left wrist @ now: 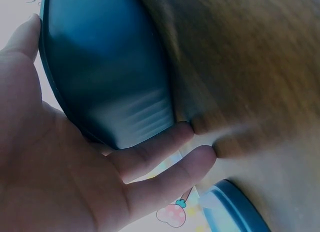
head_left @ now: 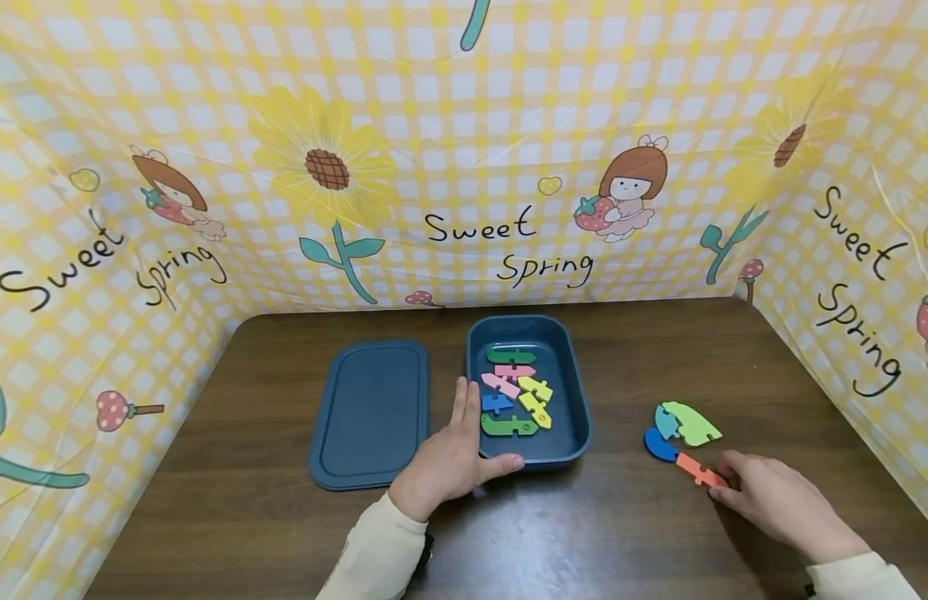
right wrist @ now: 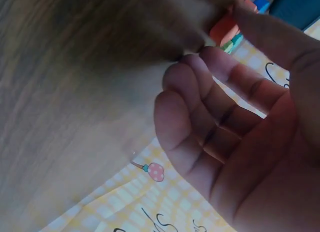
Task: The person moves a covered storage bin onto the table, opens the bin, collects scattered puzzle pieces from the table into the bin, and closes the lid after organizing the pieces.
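Note:
My left hand (head_left: 452,454) lies along the left side of a dark blue box (head_left: 576,400), fingers straight and thumb at the near rim. In the left wrist view the box wall (left wrist: 110,66) stands between thumb and fingers. Inside the box are several foam puzzle pieces, among them a green one (head_left: 509,427), a pink one (head_left: 500,384) and a yellow one (head_left: 535,410). At the right, my right hand (head_left: 782,500) pinches the end of an orange puzzle piece (head_left: 700,471) between thumb and forefinger. Beyond its far end lies a blue rounded piece (head_left: 660,447).
A light green piece (head_left: 695,423) and a teal piece (head_left: 666,422) lie joined past the blue one. Left of the box, the dark blue lid (head_left: 374,417) rests flat on the wooden table (head_left: 232,467). Patterned cloth (head_left: 464,167) walls the back and sides.

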Motion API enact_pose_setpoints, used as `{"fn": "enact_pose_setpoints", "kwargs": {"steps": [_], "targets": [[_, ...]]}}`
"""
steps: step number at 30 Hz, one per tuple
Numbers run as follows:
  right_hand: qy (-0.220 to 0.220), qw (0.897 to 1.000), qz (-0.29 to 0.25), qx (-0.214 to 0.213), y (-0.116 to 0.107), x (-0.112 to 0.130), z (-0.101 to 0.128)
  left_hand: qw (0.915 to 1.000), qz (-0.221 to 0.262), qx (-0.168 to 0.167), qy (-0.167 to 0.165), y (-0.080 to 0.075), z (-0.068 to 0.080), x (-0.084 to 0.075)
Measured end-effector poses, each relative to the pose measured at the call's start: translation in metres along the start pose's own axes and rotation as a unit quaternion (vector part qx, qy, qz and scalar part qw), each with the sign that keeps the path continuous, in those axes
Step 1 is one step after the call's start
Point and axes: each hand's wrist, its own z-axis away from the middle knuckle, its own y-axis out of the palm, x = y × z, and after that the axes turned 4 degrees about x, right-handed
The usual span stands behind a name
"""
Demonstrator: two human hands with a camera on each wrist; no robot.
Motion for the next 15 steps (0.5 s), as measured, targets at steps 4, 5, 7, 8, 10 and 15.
{"fn": "enact_pose_setpoints", "kwargs": {"steps": [4,5,7,8,10,15], "targets": [[-0.004,1.000,0.003,0.005,-0.0009,0.0000,-0.0032,1.0000,0.001,0.000,0.003,-0.0004,0.0005,-0.0008],[-0.003,1.000,0.002,0.005,-0.0011,0.0000,-0.0036,1.0000,0.000,-0.001,0.004,-0.0004,0.0006,-0.0009],[-0.003,1.000,0.001,0.006,-0.0015,0.0003,-0.0040,1.0000,0.002,-0.001,0.005,-0.0004,0.0009,-0.0011],[-0.004,1.000,-0.001,0.005,-0.0019,0.0006,-0.0039,1.0000,0.002,-0.001,0.005,-0.0005,0.0010,-0.0013],[-0.006,1.000,-0.004,0.002,-0.0029,0.0014,-0.0032,1.0000,0.002,0.000,0.004,-0.0005,0.0013,-0.0014],[-0.016,1.000,-0.021,-0.016,-0.0099,0.0038,-0.0006,1.0000,0.005,0.001,0.000,-0.0004,0.0020,-0.0013]]}}
